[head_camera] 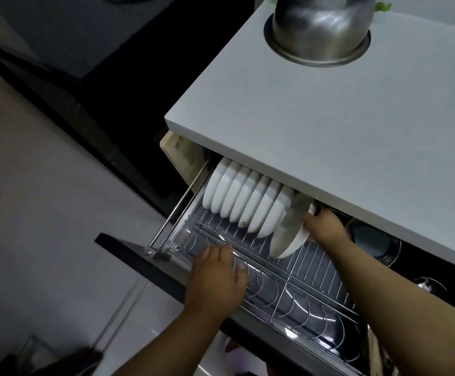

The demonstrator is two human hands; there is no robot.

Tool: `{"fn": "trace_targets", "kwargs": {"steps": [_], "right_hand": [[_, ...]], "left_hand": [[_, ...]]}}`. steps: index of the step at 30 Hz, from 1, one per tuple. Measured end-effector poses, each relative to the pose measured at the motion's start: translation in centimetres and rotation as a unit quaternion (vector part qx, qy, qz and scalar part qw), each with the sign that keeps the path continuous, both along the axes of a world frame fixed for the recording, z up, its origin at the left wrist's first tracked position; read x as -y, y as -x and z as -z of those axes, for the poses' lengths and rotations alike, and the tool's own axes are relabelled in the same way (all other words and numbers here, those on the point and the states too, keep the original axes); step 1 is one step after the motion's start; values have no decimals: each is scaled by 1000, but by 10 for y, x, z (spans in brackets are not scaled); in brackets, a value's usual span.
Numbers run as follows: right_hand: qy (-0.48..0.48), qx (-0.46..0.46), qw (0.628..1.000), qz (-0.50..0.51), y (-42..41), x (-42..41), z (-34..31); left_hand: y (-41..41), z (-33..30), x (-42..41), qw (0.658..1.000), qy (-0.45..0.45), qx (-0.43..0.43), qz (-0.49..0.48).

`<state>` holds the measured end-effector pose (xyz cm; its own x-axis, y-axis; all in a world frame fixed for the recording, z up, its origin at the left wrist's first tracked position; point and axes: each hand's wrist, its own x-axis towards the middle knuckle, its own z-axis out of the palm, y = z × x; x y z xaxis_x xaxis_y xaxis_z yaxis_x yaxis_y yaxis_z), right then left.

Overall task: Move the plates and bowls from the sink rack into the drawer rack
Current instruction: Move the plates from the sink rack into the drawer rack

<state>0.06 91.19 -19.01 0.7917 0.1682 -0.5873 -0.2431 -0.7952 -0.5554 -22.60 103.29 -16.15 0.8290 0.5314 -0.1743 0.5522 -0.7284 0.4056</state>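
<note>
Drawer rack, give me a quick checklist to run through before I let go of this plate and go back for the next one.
1. Plate grip: the right hand holds the plate by its far edge. Ok.
2. Plate seated: its lower rim meets the wires of the drawer rack, but it leans toward the row; whether it sits in a slot, cannot tell.
3. Row of white bowls: standing on edge, evenly nested, none toppled. Ok.
4. Left hand: rests on the rack's front section, fingers relaxed, holding nothing. Ok.
5. Free slots: front dividers right of the left hand look vacant. Ok.
6. Headroom under the countertop: bowl tops hidden beneath its edge. Cannot tell.
</note>
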Motion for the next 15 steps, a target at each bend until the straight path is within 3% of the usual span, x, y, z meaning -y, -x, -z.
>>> {"fn": "trace_targets", "kwargs": {"steps": [5, 12, 15], "right_hand": [[15, -5, 1000, -22, -10, -16, 10], [81, 25, 988, -131, -16, -38, 18], [81, 32, 989, -120, -18, -45, 20]], "left_hand": [[1, 4, 1, 1000, -14, 16, -6], [0, 5, 0, 1000, -1, 4, -10], [1, 6, 0, 1000, 1, 0, -10]]}}
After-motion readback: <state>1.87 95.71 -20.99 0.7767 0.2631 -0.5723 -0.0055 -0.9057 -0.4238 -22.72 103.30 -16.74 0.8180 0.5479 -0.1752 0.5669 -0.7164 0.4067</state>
